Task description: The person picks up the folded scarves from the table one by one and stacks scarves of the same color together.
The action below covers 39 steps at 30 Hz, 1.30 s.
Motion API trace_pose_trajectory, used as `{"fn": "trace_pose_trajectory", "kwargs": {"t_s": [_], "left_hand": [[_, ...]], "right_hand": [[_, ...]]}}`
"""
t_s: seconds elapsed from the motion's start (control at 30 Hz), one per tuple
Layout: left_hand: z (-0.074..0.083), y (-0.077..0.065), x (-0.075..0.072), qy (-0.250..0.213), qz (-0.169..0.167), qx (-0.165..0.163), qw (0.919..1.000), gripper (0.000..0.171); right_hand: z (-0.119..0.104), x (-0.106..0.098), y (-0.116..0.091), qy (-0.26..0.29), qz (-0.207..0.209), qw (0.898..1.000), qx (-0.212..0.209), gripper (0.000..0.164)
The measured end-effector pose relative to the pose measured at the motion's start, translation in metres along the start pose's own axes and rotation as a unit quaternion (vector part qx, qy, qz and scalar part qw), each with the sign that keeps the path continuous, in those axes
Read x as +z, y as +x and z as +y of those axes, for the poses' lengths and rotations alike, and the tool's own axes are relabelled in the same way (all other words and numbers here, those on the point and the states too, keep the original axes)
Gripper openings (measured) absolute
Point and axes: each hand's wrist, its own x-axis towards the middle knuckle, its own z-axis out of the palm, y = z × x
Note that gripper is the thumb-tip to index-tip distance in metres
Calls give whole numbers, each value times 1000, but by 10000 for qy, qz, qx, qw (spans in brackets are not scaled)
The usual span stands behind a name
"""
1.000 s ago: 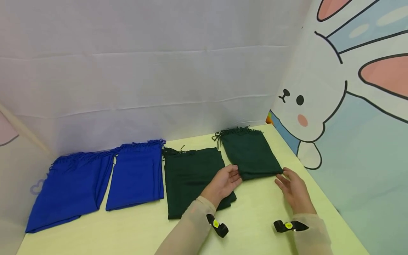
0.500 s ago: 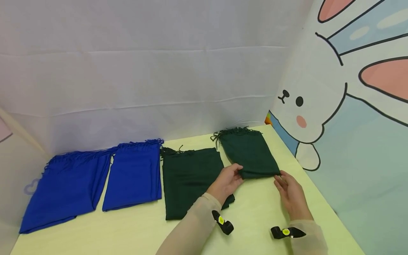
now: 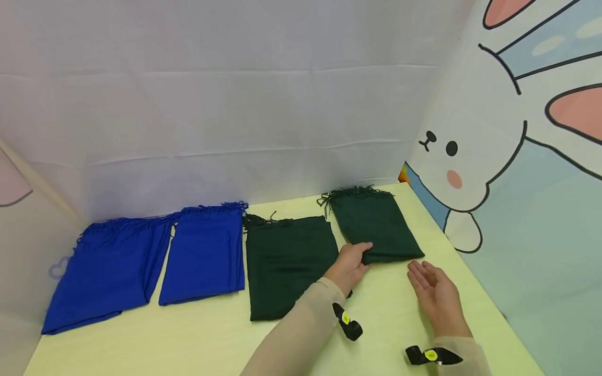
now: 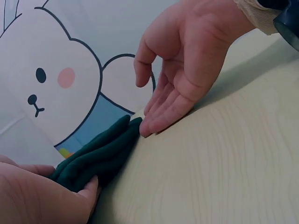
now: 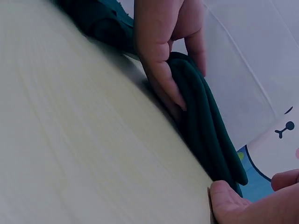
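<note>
At the table's far right lies a folded dark green scarf (image 3: pixel 381 224), its fringe along the back edge. My left hand (image 3: pixel 350 266) pinches this scarf's near left corner, thumb on top and fingers below. In the left wrist view, stacked folds of the green scarf (image 4: pixel 100 156) show between thumb and fingers of the left hand (image 4: pixel 32 196). Just off the near right corner, my right hand (image 3: pixel 439 300) has relaxed, nearly straight fingers and holds nothing. Under my left forearm is a second folded green scarf (image 3: pixel 287 261), partly covered by the hand and sleeve.
Two folded blue scarves, a wide one (image 3: pixel 110 271) and a narrower one (image 3: pixel 204 256), lie to the left with fringes at the back. A white cloth wall (image 3: pixel 235 115) rises behind the pale yellow table (image 3: pixel 188 339). A rabbit-printed wall (image 3: pixel 541 235) borders the right.
My left hand has moved right onto the scarf's corner, and its thumb now lies over the top. The right hand has drawn slightly back from the other corner.
</note>
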Motion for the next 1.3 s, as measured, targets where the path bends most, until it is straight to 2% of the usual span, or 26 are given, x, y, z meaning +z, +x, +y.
{"fn": "trace_pose_trajectory", "kwargs": {"t_s": [0.07, 0.17, 0.3, 0.4, 0.6, 0.8, 1.0, 1.17, 1.3], "left_hand": [[0, 0, 2, -28, 106, 10, 9999, 79], [0, 1, 2, -204, 148, 3, 9997, 81], [-1, 2, -1, -495, 54, -26, 9988, 79], [1, 2, -1, -650, -61, -68, 9978, 75], [6, 0, 4, -974, -276, -150, 9948, 71], [8, 0, 10, -1355, -427, -165, 9897, 69], [10, -1, 10, -1382, -341, -193, 9896, 68], [11, -1, 9, -1357, -341, -208, 9899, 72], [12, -3, 11, -1368, -385, -231, 9896, 66]], "right_hand": [[-1, -6, -1, 282, -138, 9993, 190, 57], [-5, -15, 1, 707, -574, 9948, 459, 59], [-12, -22, 10, 1321, -1227, 9800, 840, 64], [-15, -20, 17, 1632, -1472, 9697, 1071, 66], [-14, -4, 26, 1828, -1461, 9640, 1262, 66], [-1, 3, 28, 1706, -1274, 9672, 1387, 61], [5, 2, 31, 1253, -1405, 9734, 1302, 67], [6, 3, 36, 1389, -1383, 9714, 1337, 57], [5, 2, 41, 1425, -1492, 9684, 1404, 69]]}}
